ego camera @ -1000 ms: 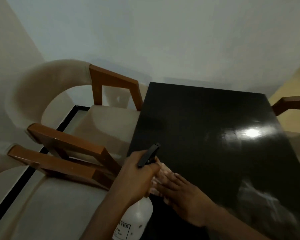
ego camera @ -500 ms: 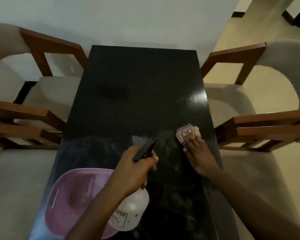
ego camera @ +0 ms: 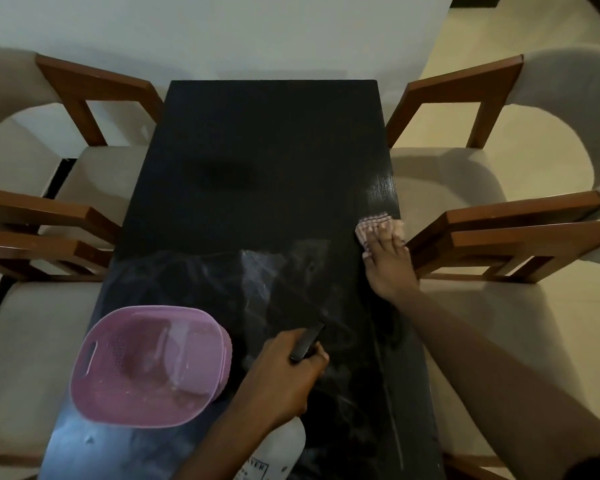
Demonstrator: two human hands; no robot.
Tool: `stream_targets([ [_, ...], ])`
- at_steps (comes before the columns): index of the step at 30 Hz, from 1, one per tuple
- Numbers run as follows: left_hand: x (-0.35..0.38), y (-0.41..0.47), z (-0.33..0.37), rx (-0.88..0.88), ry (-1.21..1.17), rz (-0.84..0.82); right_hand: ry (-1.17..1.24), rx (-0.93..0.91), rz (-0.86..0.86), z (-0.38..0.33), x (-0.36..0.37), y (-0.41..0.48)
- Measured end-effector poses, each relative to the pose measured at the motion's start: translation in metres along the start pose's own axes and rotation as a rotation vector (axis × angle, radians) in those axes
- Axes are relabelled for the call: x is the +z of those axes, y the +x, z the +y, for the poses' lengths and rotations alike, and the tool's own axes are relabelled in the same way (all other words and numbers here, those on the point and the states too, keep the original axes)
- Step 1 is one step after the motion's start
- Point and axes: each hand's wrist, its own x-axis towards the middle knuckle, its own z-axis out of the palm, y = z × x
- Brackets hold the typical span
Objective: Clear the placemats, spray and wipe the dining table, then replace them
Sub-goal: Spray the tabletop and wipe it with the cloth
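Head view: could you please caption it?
Right hand presses a checked cloth on the black table; left hand grips the spray bottle.

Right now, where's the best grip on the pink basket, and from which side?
Probably the slot handle in the left rim of the pink basket, coming from the left edge of the table and hooking through it. It sits upright and open, and the left hand with the spray bottle crowds its right side.

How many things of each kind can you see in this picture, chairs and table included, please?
Chairs: 4
Table: 1
Pink basket: 1
Spray bottle: 1
Cloth: 1
Total: 8
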Motion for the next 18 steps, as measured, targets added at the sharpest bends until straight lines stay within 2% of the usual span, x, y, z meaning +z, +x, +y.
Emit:
stream_targets([
  [2, 0.005, 0.0, 0.001, 0.028, 0.004, 0.006, -0.046, -0.177, -0.04, -0.011, 0.018, -0.031],
  [7, 0.013, 0.004, 0.005, 0.075, 0.003, -0.021, -0.266, -0.822, -0.293, 0.018, 0.049, -0.151],
  [9, 0.016, 0.003, 0.007, 0.084, 0.001, -0.036, -0.333, -0.918, -0.352, 0.049, 0.037, -0.158],
  [11, 0.019, 0.005, 0.007, 0.085, -0.017, -0.023, -0.323, -0.78, -0.315, 0.071, 0.016, -0.137],
  [13, 0.023, 0.005, 0.006, 0.079, -0.014, -0.008, -0.24, -0.535, -0.233, 0.081, 0.002, -0.1],
  [16, 0.029, 0.005, 0.003, 0.057, -0.024, -0.005, -0.067, -0.199, -0.074, 0.07, -0.004, -0.052],
  [18, 0.03, 0.005, 0.001, 0.051, -0.033, 0.014, -0.039, -0.036, -0.019, 0.051, 0.008, -0.042],
])
